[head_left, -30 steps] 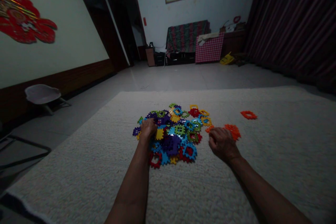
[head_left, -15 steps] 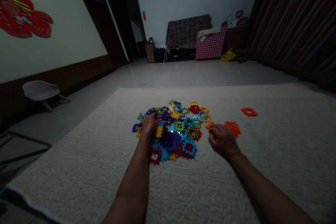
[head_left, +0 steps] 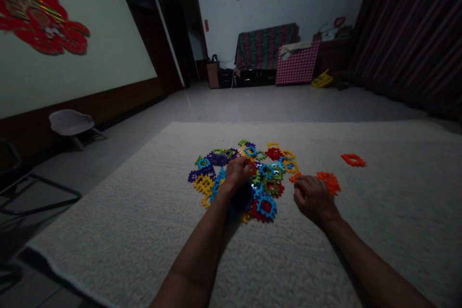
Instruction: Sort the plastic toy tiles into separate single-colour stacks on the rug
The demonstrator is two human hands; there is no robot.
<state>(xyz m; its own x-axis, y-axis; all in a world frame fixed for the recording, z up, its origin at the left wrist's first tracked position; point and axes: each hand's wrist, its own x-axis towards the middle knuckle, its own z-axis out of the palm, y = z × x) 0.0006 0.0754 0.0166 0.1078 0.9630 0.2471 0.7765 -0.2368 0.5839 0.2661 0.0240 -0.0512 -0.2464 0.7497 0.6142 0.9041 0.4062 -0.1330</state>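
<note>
A pile of toothed plastic building pieces (head_left: 266,172) in blue, purple, green, yellow and red lies on the pale textured mat. Over its middle, my left hand (head_left: 236,175) is closed on an orange toothed piece (head_left: 252,168), which shows past the fingertips. My right hand (head_left: 314,197) rests at the pile's right edge with its fingers curled; what is inside them, if anything, is hidden. An orange piece (head_left: 294,177) peeks out by its fingertips, and beside the knuckles sit several orange pieces (head_left: 330,183) bunched together. Farther right, another orange piece (head_left: 353,160) lies alone.
The mat (head_left: 151,192) spreads over the grey tiled floor (head_left: 252,101). At the left stand a white chair (head_left: 72,122) and a dark metal frame (head_left: 46,192). Cloth-covered furniture (head_left: 267,48) lines the far wall, and a dark curtain (head_left: 407,33) hangs at the right.
My left hand has moved right from the pile's left side to its middle, and an orange piece now shows in it. My right hand stays by the orange pieces. The view has shifted slightly.
</note>
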